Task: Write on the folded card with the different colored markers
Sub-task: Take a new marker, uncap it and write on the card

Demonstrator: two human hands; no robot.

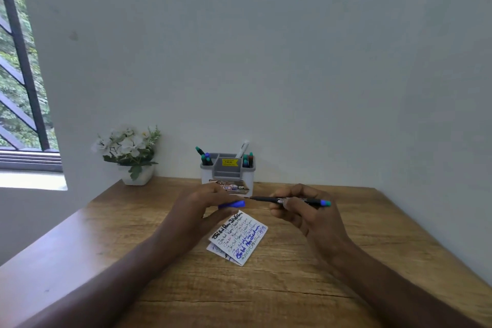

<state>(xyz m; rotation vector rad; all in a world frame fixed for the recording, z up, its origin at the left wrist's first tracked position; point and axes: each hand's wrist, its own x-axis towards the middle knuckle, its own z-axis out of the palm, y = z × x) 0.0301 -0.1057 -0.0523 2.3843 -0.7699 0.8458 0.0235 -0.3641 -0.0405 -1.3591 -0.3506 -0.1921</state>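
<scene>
A folded white card (238, 238) covered with lines of black and blue handwriting lies on the wooden table (266, 287), tilted to the right. Above it my left hand (202, 208) grips a blue marker cap (234, 204). My right hand (298, 210) holds a black marker (292, 200) level, its bare tip pointing left toward the cap with a small gap between them. The marker's rear end is blue and teal.
A grey and white pen organiser (227, 170) with several capped markers and a white pen stands at the back by the wall. A white pot of white flowers (130, 157) sits at the back left. A barred window (21, 74) is at the left.
</scene>
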